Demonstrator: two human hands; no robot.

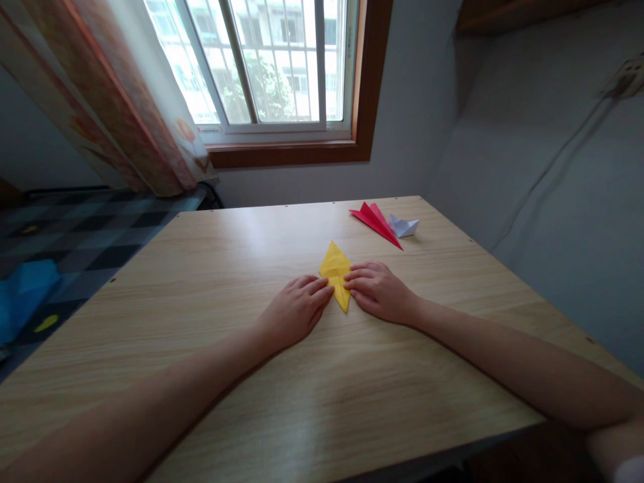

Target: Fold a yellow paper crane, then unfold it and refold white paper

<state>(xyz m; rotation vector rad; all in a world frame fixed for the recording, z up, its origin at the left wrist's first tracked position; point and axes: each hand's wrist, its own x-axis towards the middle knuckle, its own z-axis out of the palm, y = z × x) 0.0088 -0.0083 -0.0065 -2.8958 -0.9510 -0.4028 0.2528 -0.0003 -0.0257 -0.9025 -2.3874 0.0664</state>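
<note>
Both forearms reach across the wooden counter (201, 268), and the left hand (294, 312) and right hand (380, 292) lie flat, palms down, fingers together, gripping nothing but pressing their fingertips on the two sides of a folded yellow paper (336, 272) that lies flat near the middle of the counter. Farther off, toward the far right corner, a folded red paper (375, 221) lies just beside a small folded white paper (404, 227). Beyond the counter are a window (272, 64) and a curtain (115, 100).

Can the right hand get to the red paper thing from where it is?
Probably yes. The right hand rests on the yellow folded paper, and only bare table lies between it and the red folded paper farther back.
</note>
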